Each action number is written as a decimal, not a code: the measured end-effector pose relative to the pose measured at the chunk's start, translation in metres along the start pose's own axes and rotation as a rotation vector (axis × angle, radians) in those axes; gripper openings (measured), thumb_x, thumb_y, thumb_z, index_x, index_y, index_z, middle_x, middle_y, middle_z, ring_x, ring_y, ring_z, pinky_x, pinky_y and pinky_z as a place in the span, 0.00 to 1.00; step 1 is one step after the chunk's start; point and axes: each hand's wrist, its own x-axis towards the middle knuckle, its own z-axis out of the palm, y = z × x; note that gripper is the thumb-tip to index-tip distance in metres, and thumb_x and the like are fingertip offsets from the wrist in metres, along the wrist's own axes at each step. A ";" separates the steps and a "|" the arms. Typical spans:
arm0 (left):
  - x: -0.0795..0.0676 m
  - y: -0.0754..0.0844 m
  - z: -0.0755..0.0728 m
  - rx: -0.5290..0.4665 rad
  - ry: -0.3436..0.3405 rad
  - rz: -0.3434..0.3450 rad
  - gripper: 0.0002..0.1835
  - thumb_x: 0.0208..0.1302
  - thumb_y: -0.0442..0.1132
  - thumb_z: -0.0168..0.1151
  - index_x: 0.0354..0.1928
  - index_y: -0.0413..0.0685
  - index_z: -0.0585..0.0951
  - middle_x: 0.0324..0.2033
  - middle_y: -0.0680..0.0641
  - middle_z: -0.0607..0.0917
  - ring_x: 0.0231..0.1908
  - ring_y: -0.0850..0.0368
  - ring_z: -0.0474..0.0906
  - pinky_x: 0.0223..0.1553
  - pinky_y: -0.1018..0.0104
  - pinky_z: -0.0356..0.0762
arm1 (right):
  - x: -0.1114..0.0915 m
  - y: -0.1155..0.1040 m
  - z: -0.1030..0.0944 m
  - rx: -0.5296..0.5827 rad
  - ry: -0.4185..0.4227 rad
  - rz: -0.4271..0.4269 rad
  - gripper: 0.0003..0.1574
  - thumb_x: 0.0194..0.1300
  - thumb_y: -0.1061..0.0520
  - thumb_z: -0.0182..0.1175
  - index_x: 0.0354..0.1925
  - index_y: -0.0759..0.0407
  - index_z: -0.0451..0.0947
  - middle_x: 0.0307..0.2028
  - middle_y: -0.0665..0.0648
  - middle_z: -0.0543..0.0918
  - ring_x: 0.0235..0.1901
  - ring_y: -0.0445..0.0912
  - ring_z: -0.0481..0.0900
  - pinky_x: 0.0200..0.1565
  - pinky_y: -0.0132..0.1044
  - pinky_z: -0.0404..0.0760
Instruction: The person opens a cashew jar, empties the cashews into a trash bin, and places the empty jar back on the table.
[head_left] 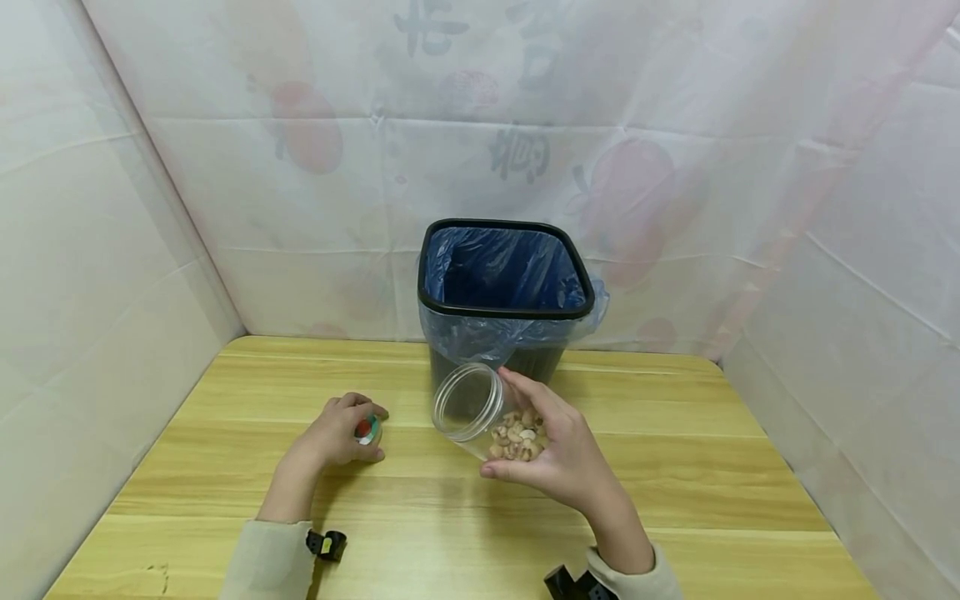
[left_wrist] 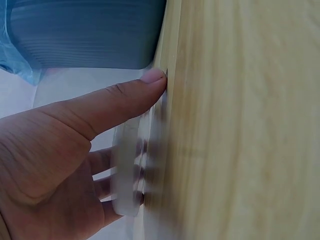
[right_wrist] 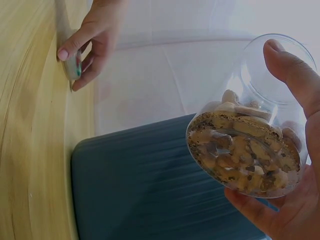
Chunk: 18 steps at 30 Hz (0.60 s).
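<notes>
My left hand [head_left: 336, 435] is low over the left part of the table, thumb and fingers around the rim of a small round lid [head_left: 367, 431] with a red and green print. In the left wrist view the lid [left_wrist: 126, 167] lies flat, close to the wood, and looks blurred. My right hand [head_left: 561, 450] grips a clear plastic jar [head_left: 468, 406] around its lower part. The jar tilts, its uncovered mouth facing left, and cashew nuts [head_left: 517, 437] lie towards its base. Nuts and dark crumbs [right_wrist: 245, 160] show through the bottom in the right wrist view.
Behind the jar a dark bin [head_left: 525, 360] with a black rim and a blue bag liner [head_left: 517, 275] stands at the table's back. The wooden table [head_left: 712, 467] is enclosed by pale printed cloth walls [head_left: 465, 167].
</notes>
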 end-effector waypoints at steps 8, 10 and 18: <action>0.000 0.000 0.001 -0.019 -0.027 -0.001 0.29 0.54 0.46 0.77 0.59 0.51 0.81 0.63 0.37 0.71 0.63 0.31 0.63 0.51 0.41 0.77 | 0.000 -0.002 -0.001 0.004 -0.005 0.013 0.66 0.39 0.38 0.83 0.73 0.43 0.63 0.65 0.48 0.75 0.59 0.45 0.77 0.57 0.43 0.79; -0.001 0.000 0.001 -0.018 -0.028 -0.001 0.29 0.54 0.46 0.77 0.59 0.51 0.81 0.63 0.37 0.71 0.62 0.31 0.63 0.51 0.42 0.78 | 0.000 -0.002 -0.001 0.005 -0.006 0.016 0.66 0.39 0.38 0.82 0.73 0.43 0.63 0.65 0.48 0.75 0.59 0.45 0.77 0.57 0.43 0.79; 0.000 0.000 -0.001 -0.011 0.005 0.036 0.27 0.58 0.46 0.74 0.60 0.51 0.80 0.63 0.36 0.73 0.61 0.29 0.66 0.53 0.38 0.75 | 0.000 -0.001 -0.002 0.005 -0.003 0.013 0.66 0.39 0.38 0.82 0.73 0.43 0.63 0.65 0.48 0.75 0.57 0.46 0.78 0.57 0.43 0.79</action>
